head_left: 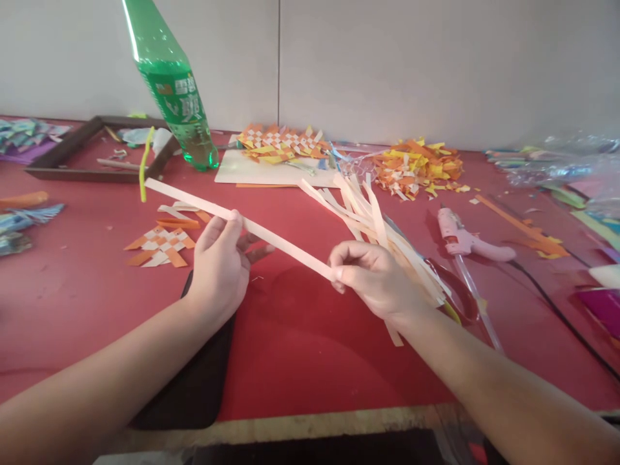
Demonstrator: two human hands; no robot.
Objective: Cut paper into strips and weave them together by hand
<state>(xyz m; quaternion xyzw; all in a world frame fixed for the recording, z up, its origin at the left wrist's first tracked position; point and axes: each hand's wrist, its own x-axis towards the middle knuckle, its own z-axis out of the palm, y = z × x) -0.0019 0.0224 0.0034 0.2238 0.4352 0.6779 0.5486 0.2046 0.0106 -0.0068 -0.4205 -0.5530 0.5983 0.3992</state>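
Observation:
A long pale paper strip [285, 247] stretches between my two hands above the red table. My left hand [220, 271] pinches it near the middle with thumb and finger, the other fingers loosely extended behind. At the strip's lower right end, my right hand [371, 274] grips it between thumb and curled fingers. A loose bundle of similar pale strips [361, 206] lies behind and beneath my right hand. Left of my left hand sits a small woven orange-and-white paper piece [162, 244]. A black phone-like slab [194, 381] lies partly hidden under my left forearm.
A green soda bottle [179, 103] stands at the back beside a dark frame [82, 173]. Woven paper [281, 143] and a pile of orange and yellow folded pieces [419, 165] are along the wall. A pink glue gun [465, 236] with its cord lies right, near scissors.

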